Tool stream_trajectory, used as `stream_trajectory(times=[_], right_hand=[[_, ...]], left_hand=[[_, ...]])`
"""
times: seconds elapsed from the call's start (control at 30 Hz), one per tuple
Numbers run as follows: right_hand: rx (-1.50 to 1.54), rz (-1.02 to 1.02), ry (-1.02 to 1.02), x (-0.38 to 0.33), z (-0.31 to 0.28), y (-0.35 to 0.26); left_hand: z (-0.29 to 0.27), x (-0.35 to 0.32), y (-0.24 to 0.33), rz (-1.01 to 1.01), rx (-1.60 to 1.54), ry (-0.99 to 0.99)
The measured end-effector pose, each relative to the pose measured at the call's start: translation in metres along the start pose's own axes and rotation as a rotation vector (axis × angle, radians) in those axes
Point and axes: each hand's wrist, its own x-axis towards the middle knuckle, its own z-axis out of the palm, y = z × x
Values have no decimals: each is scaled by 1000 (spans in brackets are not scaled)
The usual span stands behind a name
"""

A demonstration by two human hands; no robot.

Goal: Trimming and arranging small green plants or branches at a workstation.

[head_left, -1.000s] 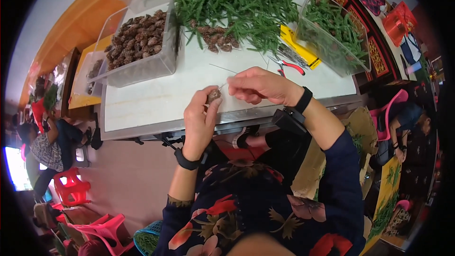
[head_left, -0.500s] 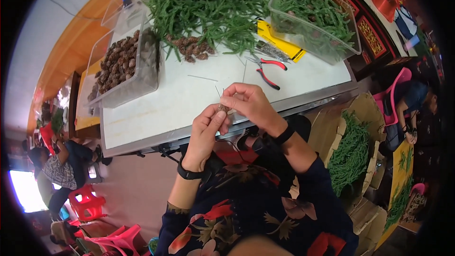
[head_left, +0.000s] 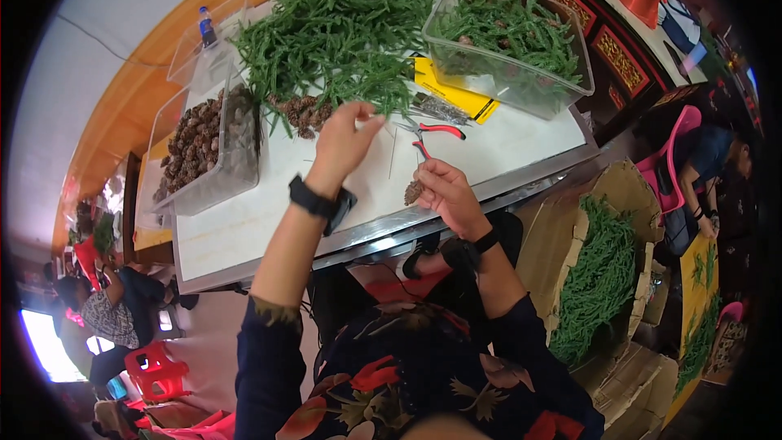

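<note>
While the white table point(head_left: 244, 220) filled the middle of the view, it carried a pile of green sprigs point(head_left: 342, 24), a clear bin of pine cones point(head_left: 204, 155), a second clear bin of greens point(head_left: 509, 37), a yellow sheet point(head_left: 452, 90) and red-handled pliers point(head_left: 432, 134). Room around it was busy: cardboard box of greens point(head_left: 599, 269) at right, red stools, other people seated. Left hand point(head_left: 346, 138) reached forward, fingertips pinched together at the edge of the sprig pile; what they gripped, cannot tell. Right hand point(head_left: 446, 194) was curled, thumb and fingers pinching 1 pine cone point(head_left: 414, 192) just over the table's near edge, well apart from the left hand.
</note>
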Motion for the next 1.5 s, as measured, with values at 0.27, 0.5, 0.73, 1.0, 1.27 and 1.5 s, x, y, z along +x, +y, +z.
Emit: stream_trajectory(times=[0.27,0.5,0.73,1.0,1.27,1.5], right_hand=[[68,13,-79,3,-1,6],[78,-6,-94,1,-10,5],[63,5,-104,-1,-8,5],[6,28,10,-5,0,1],[-296,-81,-158,-23,78,3],[-365,-139,-235,-17,115,19]], left_hand=[[34,92,2,75,619,195],[9,96,23,-155,455,-35],[-50,59,2,-175,-652,133],[-60,-93,15,-213,-1363,17],[-35,-170,-4,-230,-1846,70],[-18,-186,4,-294,-2105,125]])
